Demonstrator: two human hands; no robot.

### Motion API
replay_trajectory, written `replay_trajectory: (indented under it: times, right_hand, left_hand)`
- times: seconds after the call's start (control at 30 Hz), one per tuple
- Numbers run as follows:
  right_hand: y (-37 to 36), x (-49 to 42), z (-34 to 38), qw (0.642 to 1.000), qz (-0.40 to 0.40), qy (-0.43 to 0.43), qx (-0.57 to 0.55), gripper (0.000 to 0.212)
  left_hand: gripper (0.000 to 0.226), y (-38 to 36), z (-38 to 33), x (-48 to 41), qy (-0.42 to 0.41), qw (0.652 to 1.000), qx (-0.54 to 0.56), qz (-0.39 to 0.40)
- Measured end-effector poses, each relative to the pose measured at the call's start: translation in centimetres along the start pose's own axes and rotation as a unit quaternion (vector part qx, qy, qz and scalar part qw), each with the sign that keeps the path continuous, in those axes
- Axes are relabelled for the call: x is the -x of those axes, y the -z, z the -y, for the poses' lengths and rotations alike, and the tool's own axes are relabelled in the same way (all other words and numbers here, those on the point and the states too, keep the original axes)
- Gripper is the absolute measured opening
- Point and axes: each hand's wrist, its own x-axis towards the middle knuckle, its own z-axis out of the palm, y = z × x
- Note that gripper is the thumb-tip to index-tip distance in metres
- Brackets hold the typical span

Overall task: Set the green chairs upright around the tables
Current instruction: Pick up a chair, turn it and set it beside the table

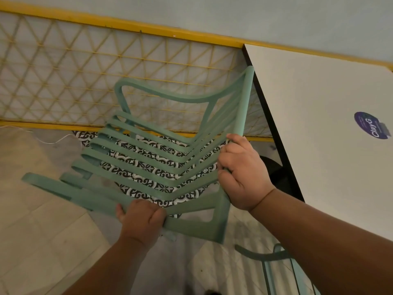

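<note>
Beside the desk's (319, 107) near edge, over the patterned floor (146, 156), the green chair (161, 167) hangs tilted, left hand (141, 218) clenched on a side rail and right hand (242, 173) gripping the slats, likely to swing it upright.

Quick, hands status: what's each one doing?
Left hand: closed on the chair frame's near edge.
Right hand: closed on the chair's slatted side.
</note>
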Motion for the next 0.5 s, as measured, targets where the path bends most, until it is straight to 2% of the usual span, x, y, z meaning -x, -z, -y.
replay_trajectory:
  times: [0.3,0.5]
  right_hand:
    - [-1.0,1.4,3.3,0.998,-0.030,-0.051,0.007,0.024]
    - [-1.7,2.2,6.8,0.994,-0.068,-0.090,0.000,0.019]
  left_hand:
    - [0.050,1.4,3.2,-0.2,-0.058,0.998,-0.003,-0.004]
    - [0.035,2.5,6.6,-1.3,-0.124,0.992,0.012,-0.005]
